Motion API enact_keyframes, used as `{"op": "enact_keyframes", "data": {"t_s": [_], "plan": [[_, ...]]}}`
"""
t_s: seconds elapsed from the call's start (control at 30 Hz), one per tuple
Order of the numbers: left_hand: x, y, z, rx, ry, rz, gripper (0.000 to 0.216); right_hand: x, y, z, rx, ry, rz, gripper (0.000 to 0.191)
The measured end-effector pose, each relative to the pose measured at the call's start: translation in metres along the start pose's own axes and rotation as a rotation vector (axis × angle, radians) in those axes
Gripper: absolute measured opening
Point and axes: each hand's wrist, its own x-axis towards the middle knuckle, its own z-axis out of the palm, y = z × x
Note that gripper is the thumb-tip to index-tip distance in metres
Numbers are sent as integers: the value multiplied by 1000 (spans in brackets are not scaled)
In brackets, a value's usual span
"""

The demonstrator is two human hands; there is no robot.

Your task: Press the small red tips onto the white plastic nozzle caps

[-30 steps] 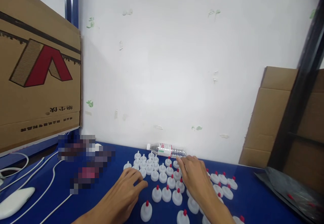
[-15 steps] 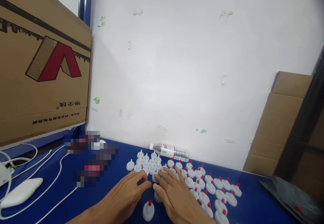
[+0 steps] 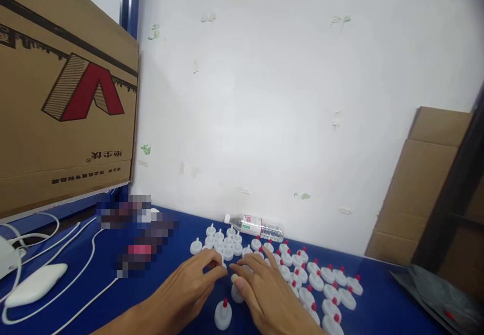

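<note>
A: Where are the hands, and what are they doing?

B: The left hand (image 3: pixel 192 287) and the right hand (image 3: pixel 260 294) lie palm down on the blue counter (image 3: pixel 378 304), fingertips meeting over the near edge of a cluster of caps (image 3: pixel 287 267). The left grip is curled, thumb toward forefinger, on a cap I can't quite make out; whether it pinches it I cannot tell. The right grip lies flat and slack, fingers spread over several caps, and I can't tell whether it holds any.

A: How do the caps sit?

B: Upright, each on its wide white base with the nozzle pointing straight up, so the long axis is vertical. Those to the right carry red tips; those at the back left are all white.

A: Relative to the hands?

B: The cluster runs from under the fingers away toward the wall (image 3: pixel 283 98) and off to the right. One red-tipped cap (image 3: pixel 223 315) stands alone, between the two wrists.

A: Beyond that?

B: A clear water bottle (image 3: pixel 254 226) lies on its side at the wall, neck to the left. Far left, a white cable (image 3: pixel 81 274) and a cardboard box (image 3: pixel 64 98).
</note>
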Motion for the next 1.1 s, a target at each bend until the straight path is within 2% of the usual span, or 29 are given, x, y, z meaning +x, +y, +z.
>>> {"op": "enact_keyframes", "data": {"t_s": [0.13,0.2,0.3,0.37,0.5,0.67,0.77,0.97,1.1], "plan": [[-1,-6,3,103,13,-40,43,-1,0,4,0,-48,32,40],[-2,-10,4,189,-53,-89,50,-1,-1,4,3,-46,33,39],[-4,-19,6,320,-174,-176,73,1,-2,5,17,-23,18,37],[-5,-23,8,355,-201,-211,73,1,-3,5,30,-10,4,36],[-6,-25,12,240,-193,-162,51,1,-6,6,29,4,-25,35],[-7,-17,12,81,-138,-113,53,1,-7,8,-1,9,-40,33],[-7,-12,12,11,-147,-108,44,2,-7,11,-14,20,-28,34],[-6,-10,8,-95,-197,-174,37,3,-6,14,-15,49,-45,34],[-2,-10,5,-198,-190,-232,31,3,-4,17,-45,125,-57,32]]}}
